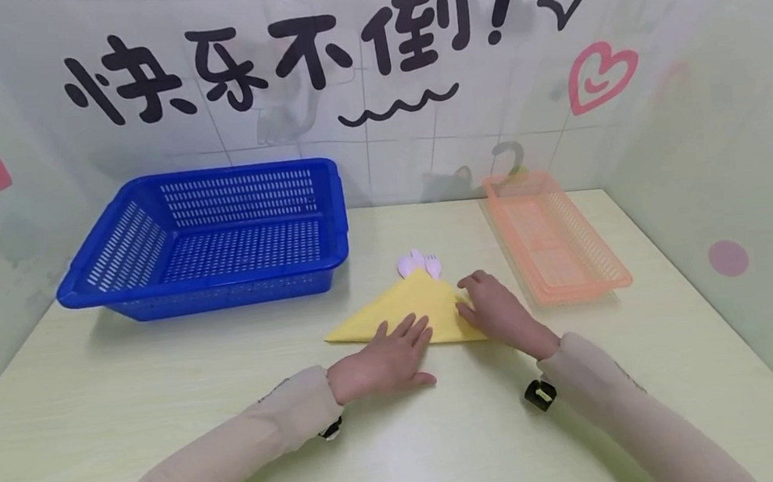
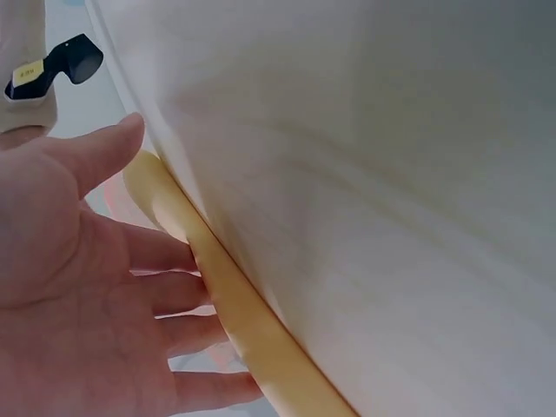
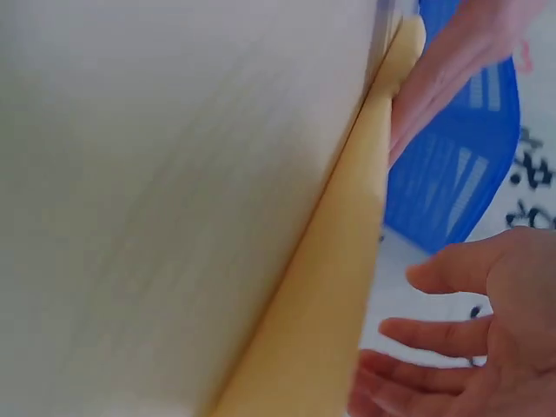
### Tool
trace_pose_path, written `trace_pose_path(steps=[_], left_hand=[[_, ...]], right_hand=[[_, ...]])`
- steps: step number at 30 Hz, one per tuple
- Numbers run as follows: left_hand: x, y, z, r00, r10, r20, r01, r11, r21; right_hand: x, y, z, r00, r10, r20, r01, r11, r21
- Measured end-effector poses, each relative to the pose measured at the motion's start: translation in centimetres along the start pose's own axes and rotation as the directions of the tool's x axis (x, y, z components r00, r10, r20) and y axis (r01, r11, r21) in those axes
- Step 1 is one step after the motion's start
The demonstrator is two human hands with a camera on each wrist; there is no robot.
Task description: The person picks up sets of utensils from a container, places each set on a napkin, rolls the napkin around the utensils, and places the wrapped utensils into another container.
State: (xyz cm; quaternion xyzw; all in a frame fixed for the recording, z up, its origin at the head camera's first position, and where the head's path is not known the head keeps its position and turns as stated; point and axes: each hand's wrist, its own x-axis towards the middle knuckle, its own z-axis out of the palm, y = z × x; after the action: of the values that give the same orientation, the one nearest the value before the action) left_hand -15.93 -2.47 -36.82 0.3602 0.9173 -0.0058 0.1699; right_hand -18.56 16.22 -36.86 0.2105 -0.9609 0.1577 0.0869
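A yellow cloth napkin (image 1: pixel 425 297), folded into a triangle, lies on the table with its peak pointing away. From under the peak stick out a pale purple spoon (image 1: pixel 404 266), a fork (image 1: pixel 433 266) and another pale purple utensil end between them. My left hand (image 1: pixel 386 357) rests with spread, straight fingers on the napkin's near folded edge. Over the napkin's right side is my right hand (image 1: pixel 502 312), its fingers loosely bent and thumb apart. In the right wrist view, the lower fingers (image 3: pixel 417 373) partly pass behind the napkin, and no pinch shows.
A blue slatted basket (image 1: pixel 221 278) stands at the back left. At the back right lies a shallow orange basket (image 1: pixel 610 280). A printed curtain (image 1: pixel 318 130) hangs behind the table (image 1: pixel 409 458).
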Motion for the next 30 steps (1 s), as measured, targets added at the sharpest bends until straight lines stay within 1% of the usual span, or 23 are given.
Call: trace_pose_path(steps=[1, 2, 4, 6, 8, 9, 11, 15, 17, 21, 26, 30], left_hand=[[0.0, 0.0, 0.0, 1.0, 0.001, 0.001, -0.001, 1.0, 0.005], [0.0, 0.0, 0.0, 1.0, 0.003, 0.001, -0.003, 1.0, 0.009], [0.0, 0.0, 0.0, 1.0, 0.004, 0.007, -0.004, 1.0, 0.015], [0.1, 0.1, 0.0, 1.0, 0.002, 0.017, -0.002, 1.0, 0.022], [0.1, 0.2, 0.0, 1.0, -0.004, 0.025, 0.003, 1.0, 0.029], [0.1, 0.2, 0.1, 1.0, -0.008, 0.029, 0.007, 1.0, 0.029], [0.2, 0.3, 0.1, 0.999, -0.017, 0.037, 0.015, 0.999, 0.033], [0.3, 0.3, 0.2, 0.999, -0.031, 0.043, 0.029, 0.999, 0.044], [0.3, 0.4, 0.2, 0.999, -0.035, 0.04, 0.033, 0.998, 0.058], [0.3, 0.5, 0.1, 0.998, -0.043, 0.035, 0.04, 0.996, 0.075], [0.2, 0.6, 0.0, 0.999, -0.044, 0.026, 0.042, 0.997, 0.071], [0.0, 0.8, 0.0, 0.999, -0.04, 0.021, 0.038, 0.997, 0.065]], right_hand=[[-0.3, -0.5, 0.0, 0.997, -0.071, -0.025, 0.071, 0.997, -0.02], [-0.7, -1.0, 0.0, 0.989, -0.146, -0.039, 0.144, 0.989, -0.042], [-1.4, -1.9, 0.1, 0.961, -0.276, -0.008, 0.274, 0.957, -0.094], [-2.1, -2.7, 0.1, 0.936, -0.347, 0.063, 0.352, 0.93, -0.104], [-2.8, -3.3, 0.2, 0.915, -0.376, 0.144, 0.393, 0.912, -0.119], [-3.1, -3.6, 0.2, 0.908, -0.376, 0.185, 0.401, 0.908, -0.123], [-3.5, -3.9, 0.3, 0.902, -0.353, 0.248, 0.391, 0.912, -0.126], [-4.1, -4.3, 0.5, 0.896, -0.293, 0.334, 0.363, 0.916, -0.172], [-4.2, -4.5, 0.5, 0.895, -0.267, 0.356, 0.356, 0.91, -0.211], [-4.5, -4.5, 0.7, 0.895, -0.243, 0.375, 0.357, 0.894, -0.271], [-4.7, -4.4, 0.8, 0.896, -0.26, 0.361, 0.382, 0.866, -0.324], [-4.9, -4.3, 0.7, 0.893, -0.256, 0.37, 0.379, 0.872, -0.311]])
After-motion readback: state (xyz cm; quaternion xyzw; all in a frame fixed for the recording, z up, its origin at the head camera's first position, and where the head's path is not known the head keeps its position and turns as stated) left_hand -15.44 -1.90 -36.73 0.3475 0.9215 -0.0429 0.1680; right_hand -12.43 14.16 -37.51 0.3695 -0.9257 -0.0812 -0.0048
